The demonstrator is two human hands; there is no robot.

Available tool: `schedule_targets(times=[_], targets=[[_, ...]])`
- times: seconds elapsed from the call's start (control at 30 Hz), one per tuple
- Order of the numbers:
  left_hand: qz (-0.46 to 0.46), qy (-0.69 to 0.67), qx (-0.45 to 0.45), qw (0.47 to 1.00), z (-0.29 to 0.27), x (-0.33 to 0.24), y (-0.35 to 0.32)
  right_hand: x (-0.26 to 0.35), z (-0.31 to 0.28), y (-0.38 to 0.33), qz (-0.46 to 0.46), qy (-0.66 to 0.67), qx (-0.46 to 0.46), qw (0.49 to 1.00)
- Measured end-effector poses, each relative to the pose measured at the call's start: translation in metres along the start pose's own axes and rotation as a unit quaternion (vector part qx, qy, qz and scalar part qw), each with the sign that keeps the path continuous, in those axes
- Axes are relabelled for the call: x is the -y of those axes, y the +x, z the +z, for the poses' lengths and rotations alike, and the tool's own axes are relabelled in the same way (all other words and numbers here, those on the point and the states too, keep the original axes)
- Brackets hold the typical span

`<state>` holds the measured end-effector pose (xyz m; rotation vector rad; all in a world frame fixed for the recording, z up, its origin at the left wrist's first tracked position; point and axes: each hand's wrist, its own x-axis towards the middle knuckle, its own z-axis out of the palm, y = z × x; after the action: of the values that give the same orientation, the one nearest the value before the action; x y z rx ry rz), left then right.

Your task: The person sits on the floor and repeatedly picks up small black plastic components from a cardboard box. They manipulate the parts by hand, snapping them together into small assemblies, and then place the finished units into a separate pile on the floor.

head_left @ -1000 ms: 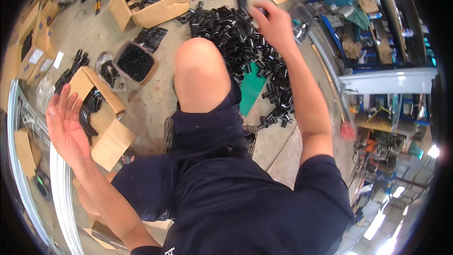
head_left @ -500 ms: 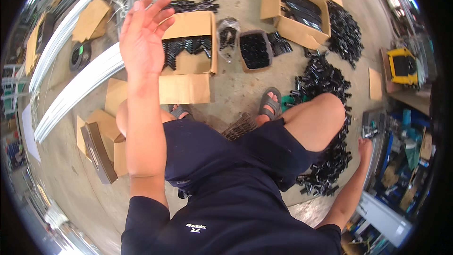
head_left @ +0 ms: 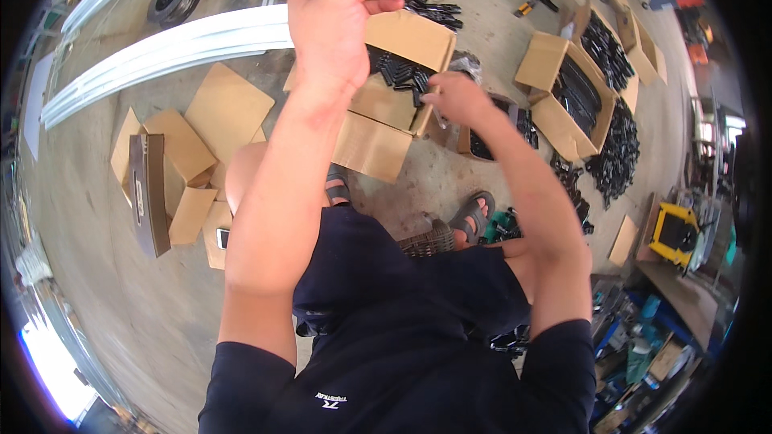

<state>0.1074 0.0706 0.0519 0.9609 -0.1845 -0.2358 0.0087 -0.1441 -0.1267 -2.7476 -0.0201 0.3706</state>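
Observation:
My left hand [head_left: 338, 20] is raised over the far left part of an open cardboard box [head_left: 386, 104]. Its fingers are spread and nothing is in them. At the box's right side my right hand [head_left: 460, 98] has its fingers bent together around the end of a small black part [head_left: 417, 97]; exactly how it is gripped is blurred. Inside the box, rows of similar black angled parts [head_left: 394, 68] lie along the far side, partly hidden by my left wrist.
Right of the box are a bin of black parts [head_left: 481, 147], another open carton [head_left: 555, 124] and a heap of black pieces [head_left: 615, 153]. White metal profiles [head_left: 177, 52] lie on the left. A woven basket [head_left: 426, 243] stands between my feet.
My right hand has come from the bench at the far right across to the box's right edge. My left hand stays raised and open. The whole view has turned rightward.

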Motion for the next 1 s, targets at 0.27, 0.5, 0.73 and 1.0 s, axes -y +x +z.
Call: schedule_targets(times=[0.27, 0.5, 0.73, 1.0], targets=[[-0.028, 0.013, -0.049, 0.998, -0.035, -0.024, 0.014, 0.019, 0.155, 0.092, 0.070, -0.161, 0.008, 0.984], [-0.009, -0.060, -0.046, 0.997, -0.023, -0.024, 0.018, 0.011, 0.145, 0.087, 0.040, -0.229, 0.014, 0.973], [0.003, -0.053, -0.067, 0.996, -0.023, -0.029, -0.002, 0.050, 0.124, 0.104, 0.004, -0.274, 0.070, 0.959], [0.009, -0.022, -0.025, 0.999, 0.000, -0.016, -0.009, -0.023, 0.164, 0.089, -0.004, -0.186, 0.018, 0.982]])
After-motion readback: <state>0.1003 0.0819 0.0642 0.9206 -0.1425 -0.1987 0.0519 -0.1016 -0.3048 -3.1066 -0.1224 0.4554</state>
